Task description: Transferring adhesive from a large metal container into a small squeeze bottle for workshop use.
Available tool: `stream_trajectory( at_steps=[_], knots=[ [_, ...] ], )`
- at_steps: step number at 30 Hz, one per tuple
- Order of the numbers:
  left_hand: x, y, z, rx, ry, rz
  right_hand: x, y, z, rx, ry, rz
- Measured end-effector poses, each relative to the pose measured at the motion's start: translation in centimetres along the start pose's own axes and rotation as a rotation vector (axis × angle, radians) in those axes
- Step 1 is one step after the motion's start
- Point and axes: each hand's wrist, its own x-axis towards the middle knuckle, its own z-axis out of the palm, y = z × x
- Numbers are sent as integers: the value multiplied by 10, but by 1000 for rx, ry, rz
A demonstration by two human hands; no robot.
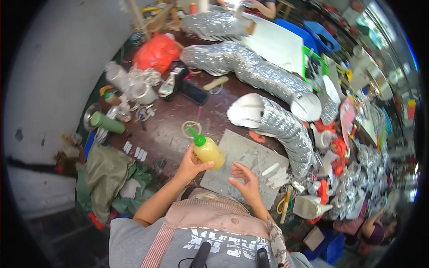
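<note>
A squeeze bottle (211,154) of yellowish liquid with a green pointed nozzle is held tilted in my left hand (192,163). My fingers wrap round its lower side, and the nozzle points up and to the left. My right hand (245,177) is empty, its fingers apart, just right of the bottle and over a grey board (229,151). Close to its right, several white strips (277,177) lie on that board. Beyond the nozzle a pale ring (191,129) rests on the dark red tabletop (161,120).
Long stacks of silvery sheets (286,134) curve across the right and far side. A red plastic bag (156,52), a phone (194,92) and a green cylinder (107,122) stand or lie toward the left. Scissors (285,206) are near the right edge. Other people work farther off.
</note>
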Motion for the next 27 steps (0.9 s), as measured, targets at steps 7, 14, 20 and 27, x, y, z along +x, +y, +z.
stream_trajectory(
  at_steps=[7,14,20,27],
  knots=[
    [37,-8,33,7,-164,-105,2,-1,11,295,271,-12],
    [39,6,49,35,-219,-169,24,6,16,311,242,-117],
    [27,4,34,6,-147,-96,37,-4,14,503,116,-29],
    [29,21,35,-46,12,91,70,-32,22,776,-41,28]
  ],
)
